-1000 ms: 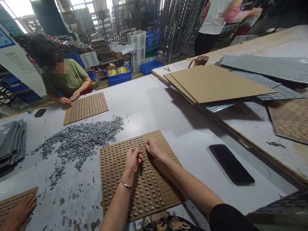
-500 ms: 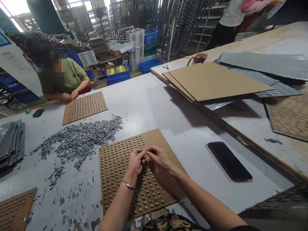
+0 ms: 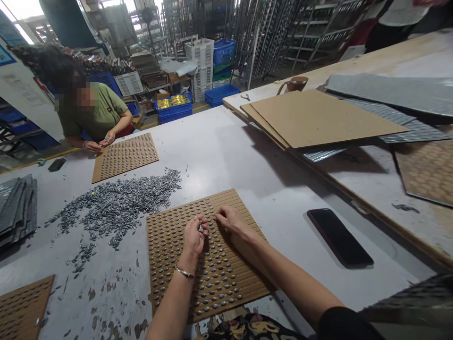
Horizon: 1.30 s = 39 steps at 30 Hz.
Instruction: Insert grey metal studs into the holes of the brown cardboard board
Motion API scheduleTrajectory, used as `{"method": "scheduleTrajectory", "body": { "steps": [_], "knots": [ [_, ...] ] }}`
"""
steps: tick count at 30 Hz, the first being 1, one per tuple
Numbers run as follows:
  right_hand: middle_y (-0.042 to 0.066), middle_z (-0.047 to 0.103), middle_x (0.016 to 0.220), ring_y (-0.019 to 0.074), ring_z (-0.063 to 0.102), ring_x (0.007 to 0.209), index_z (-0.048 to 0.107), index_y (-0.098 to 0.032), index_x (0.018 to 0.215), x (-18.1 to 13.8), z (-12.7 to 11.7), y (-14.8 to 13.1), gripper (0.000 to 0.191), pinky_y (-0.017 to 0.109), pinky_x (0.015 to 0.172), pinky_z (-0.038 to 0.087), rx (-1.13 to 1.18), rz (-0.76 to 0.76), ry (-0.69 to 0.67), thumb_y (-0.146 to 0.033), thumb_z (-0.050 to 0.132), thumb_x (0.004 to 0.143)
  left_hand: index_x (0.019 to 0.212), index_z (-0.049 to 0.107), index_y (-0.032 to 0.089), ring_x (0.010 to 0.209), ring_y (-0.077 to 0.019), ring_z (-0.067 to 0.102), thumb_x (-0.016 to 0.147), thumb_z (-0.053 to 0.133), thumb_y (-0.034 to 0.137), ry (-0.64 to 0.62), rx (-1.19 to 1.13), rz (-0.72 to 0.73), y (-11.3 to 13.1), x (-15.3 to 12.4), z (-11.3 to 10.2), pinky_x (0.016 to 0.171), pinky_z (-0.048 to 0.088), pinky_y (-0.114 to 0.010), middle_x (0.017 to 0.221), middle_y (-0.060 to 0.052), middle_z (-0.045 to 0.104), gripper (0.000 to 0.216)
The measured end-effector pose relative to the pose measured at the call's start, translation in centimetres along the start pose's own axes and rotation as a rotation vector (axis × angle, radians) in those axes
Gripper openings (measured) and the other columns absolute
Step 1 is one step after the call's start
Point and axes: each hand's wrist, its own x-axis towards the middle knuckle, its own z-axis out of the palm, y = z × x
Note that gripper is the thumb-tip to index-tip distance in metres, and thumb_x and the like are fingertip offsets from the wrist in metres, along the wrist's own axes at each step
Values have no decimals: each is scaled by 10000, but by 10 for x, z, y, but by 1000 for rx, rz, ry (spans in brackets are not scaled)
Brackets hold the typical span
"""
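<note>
A brown ridged cardboard sheet lies on the table in front of me, with rows of small grey oval metal pieces set along its grooves. Its right side shows bare ridges. Above the sheet's middle, my left hand is turned up with curled fingers around several loose metal pieces. To its right, my right hand pinches its fingertips together at the sheet's surface; whatever is between them is hidden. The two hands are apart. A large heap of the same oval pieces is spread left of the sheet.
Across the table a person handles pieces over another filled sheet. A black phone lies right of my sheet. Flat boards overhang the adjoining table. Grey stacked sheets and a partial cardboard sheet are at left.
My hands were together at the fingertips and are now apart. The right hand has moved slightly up to the sheet's grooves; the left has drawn back left and opened its palm upward.
</note>
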Motion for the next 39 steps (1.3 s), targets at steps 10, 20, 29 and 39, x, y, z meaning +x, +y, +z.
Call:
{"method": "scheduleTrajectory", "body": {
  "steps": [10, 20, 29, 39],
  "knots": [
    [34, 626, 646, 141, 508, 598, 627, -158, 696, 24, -6, -4, 86, 241, 556, 298, -226, -31, -40, -171, 586, 770, 799, 595, 107, 618, -70, 551, 655, 779, 201, -80, -33, -41, 5, -3, -4, 525, 432, -159, 835, -87, 667, 252],
    [52, 619, 864, 164, 555, 810, 687, -205, 994, -30, -11, -21, 171, 265, 733, 416, -92, -533, -66, -235, 547, 902, 863, 626, 115, 453, -69, 496, 714, 706, 480, -148, 111, -55, -7, -6, 3, 381, 318, -175, 657, -8, 603, 402],
    [43, 603, 773, 160, 531, 723, 635, -177, 779, -49, -18, -14, 168, 268, 697, 396, -237, -459, -162, -177, 504, 884, 754, 569, 133, 352, -65, 412, 742, 597, 641, -284, 358, -73, -24, -19, 8, 332, 247, -185, 496, 21, 513, 509],
    [48, 637, 812, 148, 547, 739, 613, -163, 842, -16, -12, 2, 194, 246, 669, 352, -294, -87, -43, -220, 447, 925, 947, 502, 146, 471, -67, 501, 726, 660, 294, -31, 177, -115, -21, -19, 0, 384, 287, -155, 743, -54, 646, 309]
  ]
}}
